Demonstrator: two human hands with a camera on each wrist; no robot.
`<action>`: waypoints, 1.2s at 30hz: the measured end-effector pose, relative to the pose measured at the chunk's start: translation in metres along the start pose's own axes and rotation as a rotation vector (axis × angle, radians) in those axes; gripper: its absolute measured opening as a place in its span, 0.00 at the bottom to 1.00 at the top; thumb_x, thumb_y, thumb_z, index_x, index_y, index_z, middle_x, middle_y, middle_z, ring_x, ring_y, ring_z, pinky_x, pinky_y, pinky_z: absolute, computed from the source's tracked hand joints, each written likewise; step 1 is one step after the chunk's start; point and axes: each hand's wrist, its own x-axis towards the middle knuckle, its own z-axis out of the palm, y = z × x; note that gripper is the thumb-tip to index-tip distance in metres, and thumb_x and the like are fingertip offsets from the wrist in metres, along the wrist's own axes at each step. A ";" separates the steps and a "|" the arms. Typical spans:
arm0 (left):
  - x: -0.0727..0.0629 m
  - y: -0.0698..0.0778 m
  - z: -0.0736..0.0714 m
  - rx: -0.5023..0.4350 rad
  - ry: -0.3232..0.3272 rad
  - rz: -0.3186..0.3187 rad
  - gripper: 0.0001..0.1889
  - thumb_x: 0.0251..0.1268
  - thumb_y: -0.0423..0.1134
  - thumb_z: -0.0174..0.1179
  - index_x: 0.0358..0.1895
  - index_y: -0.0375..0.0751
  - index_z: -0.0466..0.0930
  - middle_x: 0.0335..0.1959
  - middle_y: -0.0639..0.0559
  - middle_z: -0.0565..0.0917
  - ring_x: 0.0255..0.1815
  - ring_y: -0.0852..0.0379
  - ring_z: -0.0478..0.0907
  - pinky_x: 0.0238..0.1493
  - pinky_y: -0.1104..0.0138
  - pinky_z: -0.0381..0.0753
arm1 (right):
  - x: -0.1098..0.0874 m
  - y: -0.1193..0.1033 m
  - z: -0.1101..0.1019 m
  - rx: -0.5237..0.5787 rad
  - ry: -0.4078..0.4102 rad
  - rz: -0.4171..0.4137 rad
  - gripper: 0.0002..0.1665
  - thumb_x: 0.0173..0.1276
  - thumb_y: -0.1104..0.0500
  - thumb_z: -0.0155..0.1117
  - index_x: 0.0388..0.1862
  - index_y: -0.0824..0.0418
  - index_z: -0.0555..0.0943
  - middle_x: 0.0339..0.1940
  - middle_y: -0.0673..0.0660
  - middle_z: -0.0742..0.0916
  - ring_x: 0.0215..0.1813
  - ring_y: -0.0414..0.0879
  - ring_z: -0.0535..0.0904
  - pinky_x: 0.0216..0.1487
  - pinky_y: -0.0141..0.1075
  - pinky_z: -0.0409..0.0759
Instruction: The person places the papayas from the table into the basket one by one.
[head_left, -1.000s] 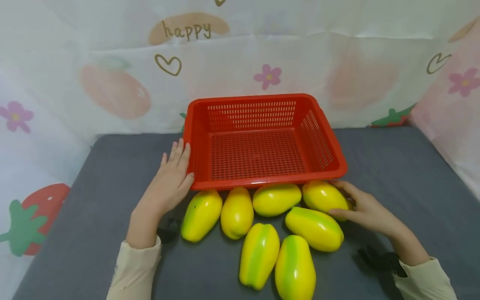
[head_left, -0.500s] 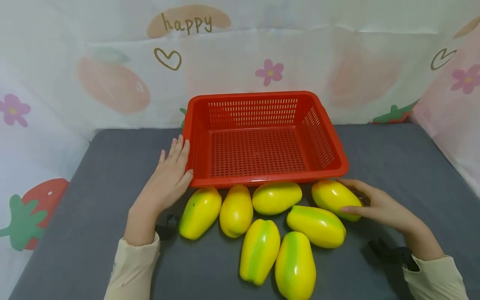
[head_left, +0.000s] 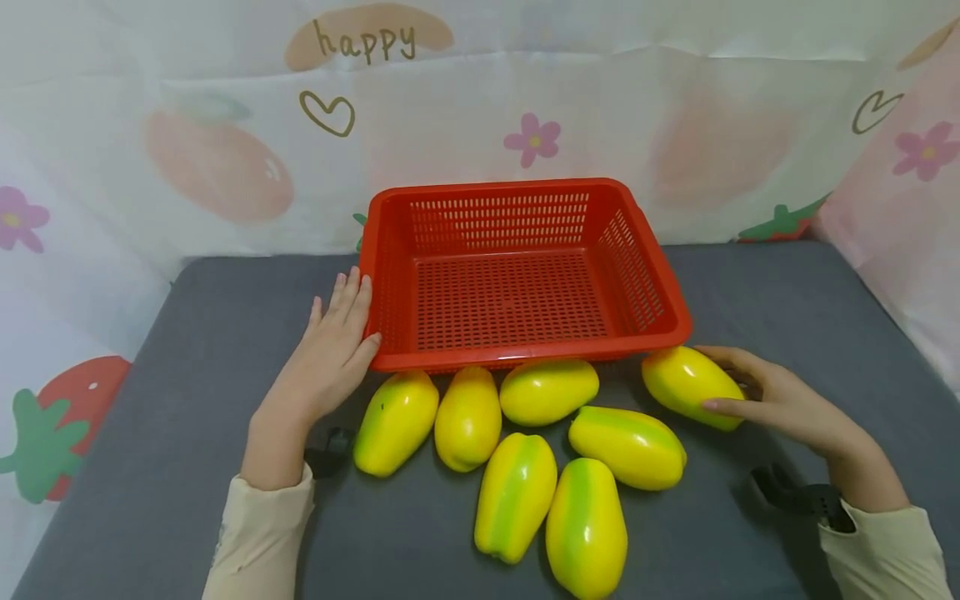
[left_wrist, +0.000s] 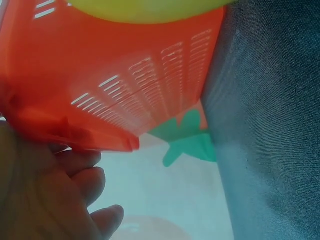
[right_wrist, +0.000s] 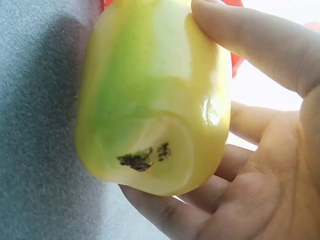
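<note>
My right hand (head_left: 780,404) grips a yellow-green papaya (head_left: 692,385) just off the front right corner of the red plastic basket (head_left: 528,357). Seen from the right wrist, the thumb lies over the papaya (right_wrist: 150,95) and the other fingers come round its dark-marked end. My left hand (head_left: 322,358) rests along the basket's left rim, its fingers fairly straight. The left wrist view has the fingertips (left_wrist: 90,182) just beneath the rim of the basket (left_wrist: 125,65). Nothing lies inside the basket.
Several more papayas lie on the grey table (head_left: 390,542) in front of the basket; three sit along its front side, among them one papaya (head_left: 549,392) turned sideways. Another papaya (head_left: 627,447) lies left of the right hand. A printed curtain (head_left: 450,108) hangs behind.
The right hand has moved right with its papaya, widening the gap from the other papayas. The left hand has stayed on the basket; the whole head view has shifted slightly.
</note>
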 end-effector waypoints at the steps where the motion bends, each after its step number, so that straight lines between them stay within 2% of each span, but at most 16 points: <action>1: 0.000 0.000 0.000 -0.003 -0.001 -0.001 0.35 0.73 0.43 0.39 0.75 0.36 0.34 0.76 0.43 0.34 0.75 0.47 0.28 0.70 0.46 0.31 | 0.000 0.000 -0.001 0.001 0.000 0.004 0.35 0.68 0.56 0.60 0.72 0.58 0.61 0.63 0.56 0.73 0.55 0.35 0.70 0.48 0.25 0.72; 14: -0.002 0.000 -0.002 0.012 -0.004 -0.010 0.34 0.73 0.44 0.39 0.75 0.39 0.35 0.76 0.46 0.35 0.75 0.48 0.28 0.70 0.44 0.31 | -0.005 0.002 -0.009 -0.015 0.033 0.038 0.35 0.68 0.56 0.60 0.72 0.57 0.60 0.63 0.56 0.72 0.55 0.34 0.70 0.47 0.23 0.71; 22: -0.001 -0.001 0.000 0.040 0.021 0.004 0.34 0.73 0.44 0.38 0.75 0.37 0.37 0.76 0.44 0.36 0.76 0.48 0.29 0.69 0.43 0.31 | -0.009 0.004 -0.014 -0.036 0.061 0.047 0.35 0.68 0.56 0.60 0.72 0.57 0.61 0.63 0.56 0.72 0.54 0.35 0.69 0.46 0.23 0.71; 28: -0.001 -0.001 0.001 0.042 0.029 -0.001 0.34 0.73 0.44 0.38 0.75 0.37 0.37 0.76 0.45 0.36 0.76 0.47 0.30 0.69 0.44 0.32 | -0.012 0.002 -0.016 -0.043 0.108 0.104 0.35 0.67 0.54 0.61 0.71 0.55 0.62 0.63 0.54 0.73 0.54 0.34 0.70 0.45 0.24 0.72; 36: -0.001 0.000 0.001 0.043 0.020 -0.015 0.34 0.73 0.44 0.37 0.75 0.37 0.36 0.76 0.44 0.36 0.76 0.48 0.29 0.70 0.44 0.31 | -0.013 0.004 -0.019 -0.069 0.109 0.125 0.37 0.68 0.52 0.60 0.72 0.59 0.60 0.63 0.58 0.72 0.53 0.35 0.69 0.43 0.24 0.72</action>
